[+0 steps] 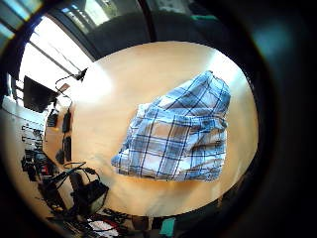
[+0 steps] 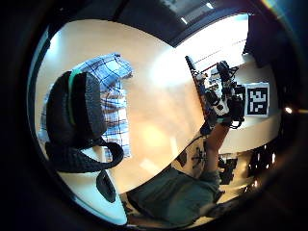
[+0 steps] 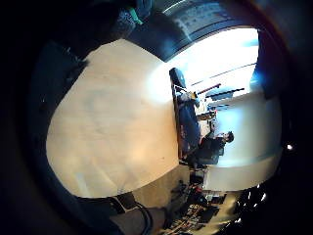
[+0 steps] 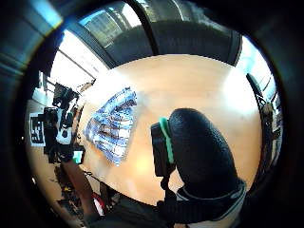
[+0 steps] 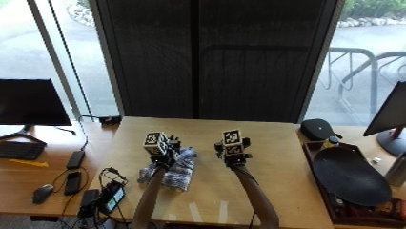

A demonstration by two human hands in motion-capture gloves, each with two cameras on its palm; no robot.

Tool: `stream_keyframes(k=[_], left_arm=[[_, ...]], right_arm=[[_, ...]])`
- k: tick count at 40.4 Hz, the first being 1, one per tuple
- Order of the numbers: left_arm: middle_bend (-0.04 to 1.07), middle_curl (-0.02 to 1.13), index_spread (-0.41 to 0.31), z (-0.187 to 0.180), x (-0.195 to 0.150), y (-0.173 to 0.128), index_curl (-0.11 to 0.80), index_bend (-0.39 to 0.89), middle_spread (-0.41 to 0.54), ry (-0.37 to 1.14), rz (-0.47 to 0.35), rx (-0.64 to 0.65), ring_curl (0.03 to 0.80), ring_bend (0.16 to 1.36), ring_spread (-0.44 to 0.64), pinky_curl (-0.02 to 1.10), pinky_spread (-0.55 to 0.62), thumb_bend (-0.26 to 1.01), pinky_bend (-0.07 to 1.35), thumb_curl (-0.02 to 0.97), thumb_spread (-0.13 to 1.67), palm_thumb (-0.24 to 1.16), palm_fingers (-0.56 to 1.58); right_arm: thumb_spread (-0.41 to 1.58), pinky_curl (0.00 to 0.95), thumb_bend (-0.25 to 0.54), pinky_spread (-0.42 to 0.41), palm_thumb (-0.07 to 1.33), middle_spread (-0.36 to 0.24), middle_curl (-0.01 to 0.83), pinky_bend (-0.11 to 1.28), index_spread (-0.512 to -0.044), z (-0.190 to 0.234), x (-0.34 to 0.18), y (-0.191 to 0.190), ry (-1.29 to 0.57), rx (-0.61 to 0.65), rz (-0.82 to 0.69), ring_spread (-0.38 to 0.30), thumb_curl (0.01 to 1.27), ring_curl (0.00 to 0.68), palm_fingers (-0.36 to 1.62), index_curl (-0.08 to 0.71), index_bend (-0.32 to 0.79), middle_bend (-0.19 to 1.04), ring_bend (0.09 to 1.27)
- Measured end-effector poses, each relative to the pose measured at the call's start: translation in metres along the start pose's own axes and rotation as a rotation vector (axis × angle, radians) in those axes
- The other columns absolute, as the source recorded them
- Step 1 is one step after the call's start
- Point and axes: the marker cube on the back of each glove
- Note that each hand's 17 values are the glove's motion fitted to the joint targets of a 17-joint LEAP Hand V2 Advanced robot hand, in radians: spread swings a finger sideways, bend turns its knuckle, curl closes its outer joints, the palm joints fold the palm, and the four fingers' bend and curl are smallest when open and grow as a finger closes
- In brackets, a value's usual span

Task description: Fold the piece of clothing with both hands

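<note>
The light wooden surface [image 5: 279,162] is sitting before dark window blinds [image 5: 209,57]. The blue-and-white plaid cloth garment [image 5: 177,172] is lying bunched at lower centre-left, beneath the left hand [image 5: 163,151]. The right hand [image 5: 233,153] is hovering beside it. Neither grip's state is discernible.

Plaid garment [image 5: 175,172]: soft woven cloth, matt. Table [image 5: 279,157]: smooth pale wood, slight sheen.

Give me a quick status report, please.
Left hand above blue-and-white plaid cloth garment, holding nothing seen. Right hand over bare wooden table. Nothing in the way.
</note>
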Motion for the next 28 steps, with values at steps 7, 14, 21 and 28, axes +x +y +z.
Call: stream_keyframes(k=[7,14,21,28], left_arm=[[0.18,0.38,-0.118,0.002,-0.013,0.001,0.352,0.16,-0.002,-0.11,-0.077,-0.008,0.316,0.47,0.26,0.38,0.36,0.13,0.47,0.288,1.49,0.32,0.23],[0.18,0.38,-0.118,0.004,-0.002,0.001,0.351,0.15,-0.003,-0.038,-0.013,-0.004,0.318,0.48,0.26,0.38,0.36,0.12,0.48,0.289,1.49,0.32,0.23],[0.18,0.38,-0.118,0.006,0.001,0.009,0.352,0.15,-0.003,-0.013,-0.067,-0.076,0.319,0.48,0.26,0.38,0.36,0.12,0.48,0.291,1.5,0.33,0.23],[0.18,0.38,-0.117,0.007,-0.002,0.0,0.354,0.16,0.002,-0.037,-0.046,-0.037,0.318,0.48,0.26,0.38,0.36,0.11,0.48,0.296,1.49,0.34,0.22]], right_arm=[[1.34,0.341,-0.011,0.306,0.35,0.01,0.267,0.69,-0.4,-0.004,-0.005,0.003,0.011,0.02,-0.015,0.159,0.3,0.313,0.16,0.271,0.15,0.16,0.42],[1.34,0.344,-0.013,0.306,0.35,0.011,0.264,0.69,-0.4,-0.004,-0.007,0.005,0.026,0.008,-0.027,0.159,0.3,0.312,0.15,0.275,0.15,0.16,0.42],[1.33,0.345,-0.013,0.306,0.35,0.011,0.261,0.69,-0.399,-0.005,-0.005,0.005,0.023,0.018,-0.026,0.159,0.3,0.31,0.16,0.279,0.16,0.16,0.42],[1.33,0.346,-0.013,0.306,0.35,0.011,0.258,0.69,-0.399,-0.002,-0.003,0.001,0.023,0.015,-0.029,0.156,0.3,0.311,0.16,0.282,0.15,0.16,0.43]])
